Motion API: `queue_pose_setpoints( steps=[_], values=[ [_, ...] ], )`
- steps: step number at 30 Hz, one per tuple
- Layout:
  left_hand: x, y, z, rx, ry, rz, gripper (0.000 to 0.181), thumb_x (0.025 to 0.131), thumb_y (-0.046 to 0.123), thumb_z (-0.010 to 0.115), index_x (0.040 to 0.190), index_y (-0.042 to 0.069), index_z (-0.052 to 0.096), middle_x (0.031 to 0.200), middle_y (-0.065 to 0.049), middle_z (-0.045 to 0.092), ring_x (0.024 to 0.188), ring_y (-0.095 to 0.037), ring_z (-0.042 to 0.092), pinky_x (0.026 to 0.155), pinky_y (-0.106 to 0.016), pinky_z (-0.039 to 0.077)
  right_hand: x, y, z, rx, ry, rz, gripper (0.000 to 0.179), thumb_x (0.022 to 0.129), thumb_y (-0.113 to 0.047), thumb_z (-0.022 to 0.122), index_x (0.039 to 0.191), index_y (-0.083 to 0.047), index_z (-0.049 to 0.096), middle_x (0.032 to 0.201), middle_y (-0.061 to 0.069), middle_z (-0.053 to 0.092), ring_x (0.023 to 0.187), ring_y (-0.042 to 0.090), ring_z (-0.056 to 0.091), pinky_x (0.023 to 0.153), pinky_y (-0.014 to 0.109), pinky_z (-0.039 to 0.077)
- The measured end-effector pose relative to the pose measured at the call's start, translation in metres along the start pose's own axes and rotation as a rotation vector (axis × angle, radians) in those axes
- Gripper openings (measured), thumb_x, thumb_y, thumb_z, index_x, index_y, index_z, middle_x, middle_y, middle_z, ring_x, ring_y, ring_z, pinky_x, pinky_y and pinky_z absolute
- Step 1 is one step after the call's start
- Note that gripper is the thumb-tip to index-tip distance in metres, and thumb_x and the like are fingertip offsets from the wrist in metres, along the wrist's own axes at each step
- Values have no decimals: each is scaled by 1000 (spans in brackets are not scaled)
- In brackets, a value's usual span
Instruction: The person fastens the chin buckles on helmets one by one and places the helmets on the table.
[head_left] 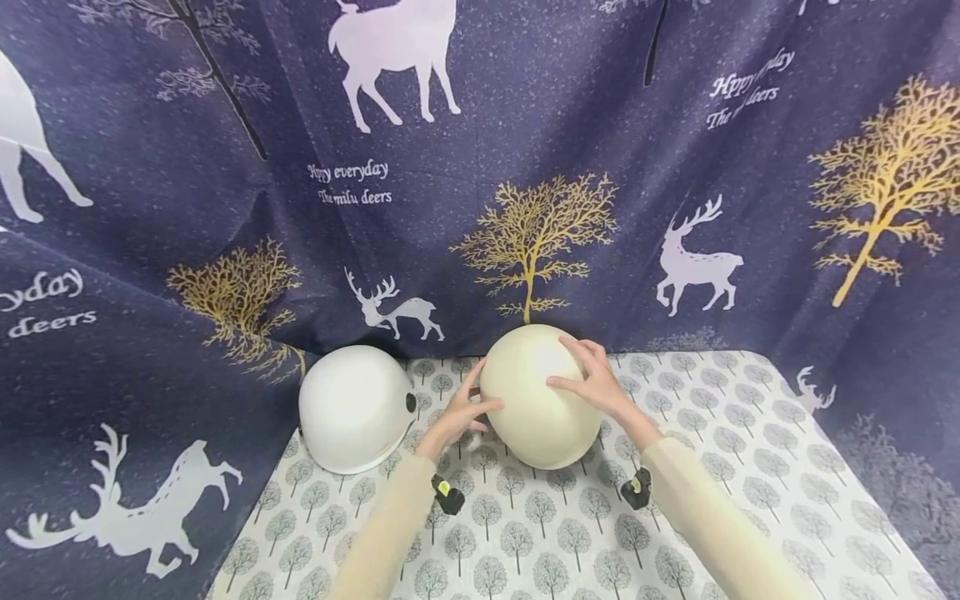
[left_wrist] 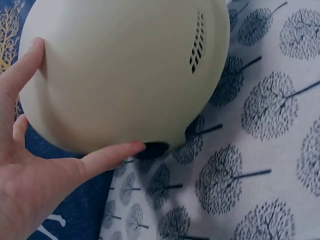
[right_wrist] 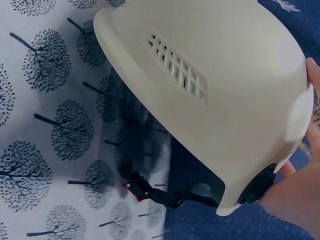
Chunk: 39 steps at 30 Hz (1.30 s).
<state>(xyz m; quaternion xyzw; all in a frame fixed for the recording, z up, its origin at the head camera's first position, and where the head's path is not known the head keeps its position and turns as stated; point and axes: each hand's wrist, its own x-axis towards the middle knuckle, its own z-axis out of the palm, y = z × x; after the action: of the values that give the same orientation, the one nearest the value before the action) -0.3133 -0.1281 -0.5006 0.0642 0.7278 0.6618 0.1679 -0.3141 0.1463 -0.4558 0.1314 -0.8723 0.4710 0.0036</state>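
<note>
A cream helmet is between my two hands near the back of the table. My left hand grips its left side, thumb and fingers spread over the shell. In the left wrist view that thumb lies at a black round side piece. On the opposite side my right hand holds the shell with spread fingers, its thumb hidden in the right wrist view. There, slotted vents show on the shell, the rim is tilted, and a black chin strap with a buckle hangs beneath.
A white helmet rests to the left of the cream one. The table wears a white cloth printed with grey trees. Behind and beside it hangs a dark blue curtain with deer and trees.
</note>
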Motion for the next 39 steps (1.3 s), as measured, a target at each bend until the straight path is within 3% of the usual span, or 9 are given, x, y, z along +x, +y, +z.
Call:
queue_pose_setpoints(
  steps=[3, 7, 13, 20, 24, 28, 31, 33, 39],
  values=[
    [1, 0, 5, -2, 3, -2, 93, 85, 21, 75, 154, 43, 16, 157, -26, 17, 131, -53, 44, 84, -60, 55, -2, 7, 0, 52, -10, 25, 82, 87, -35, 71, 155, -20, 28, 156, 22, 13, 145, 42, 16, 113, 71, 18],
    [1, 3, 9, 65, 50, -7, 91, 83, 29, 77, 153, 45, 21, 156, -25, 21, 129, -52, 47, 80, -55, 58, -4, 19, 1, 103, -40, 76, 80, 90, -36, 67, 156, -21, 24, 159, 22, 6, 148, 42, 8, 114, 71, 11],
    [-1, 6, 13, 116, 71, -14, 88, 83, 33, 77, 153, 43, 23, 155, -21, 26, 132, -51, 43, 83, -58, 56, -5, 31, 5, 173, -75, 180, 81, 91, -41, 65, 156, -26, 21, 160, 20, 4, 147, 45, 9, 116, 69, 9],
    [0, 3, 17, 172, 76, 10, 92, 82, 32, 78, 155, 36, 22, 149, -22, 29, 126, -52, 49, 79, -57, 57, -3, 32, 8, 189, -54, 198, 83, 89, -42, 67, 156, -26, 21, 162, 19, 3, 149, 45, 8, 117, 68, 8],
    [3, -1, 21, 232, 72, 38, 94, 81, 27, 80, 155, 34, 23, 159, -21, 20, 118, -49, 55, 66, -46, 60, -3, 38, 9, 236, -60, 225, 85, 88, -40, 69, 156, -24, 20, 165, 16, 4, 150, 44, 7, 119, 64, 11],
    [6, -5, 22, 263, 79, 9, 96, 77, 29, 82, 153, 39, 25, 162, -27, -3, 123, -51, 49, 57, -36, 56, -4, 51, 11, 274, -86, 270, 86, 89, -43, 68, 157, -29, 16, 166, 12, 0, 150, 45, 10, 118, 63, 18],
    [7, -6, 22, 268, 95, -7, 96, 76, 31, 83, 152, 42, 26, 159, -32, -11, 127, -52, 43, 58, -35, 56, -5, 53, 12, 285, -86, 270, 87, 89, -45, 67, 157, -31, 15, 166, 11, 2, 150, 44, 13, 118, 63, 19],
    [8, -7, 22, 256, 97, -7, 97, 76, 31, 83, 152, 44, 25, 160, -30, -8, 125, -52, 46, 61, -40, 57, -5, 52, 12, 285, -76, 267, 87, 88, -45, 67, 157, -31, 16, 166, 11, 3, 150, 44, 13, 118, 61, 18],
    [6, -12, 25, 222, 69, -4, 98, 79, 30, 81, 154, 43, 19, 164, -17, 7, 135, -52, 35, 78, -53, 58, -7, 47, 9, 275, -110, 261, 86, 90, -40, 67, 157, -27, 15, 166, 13, 2, 149, 45, 11, 118, 62, 18]
  ],
)
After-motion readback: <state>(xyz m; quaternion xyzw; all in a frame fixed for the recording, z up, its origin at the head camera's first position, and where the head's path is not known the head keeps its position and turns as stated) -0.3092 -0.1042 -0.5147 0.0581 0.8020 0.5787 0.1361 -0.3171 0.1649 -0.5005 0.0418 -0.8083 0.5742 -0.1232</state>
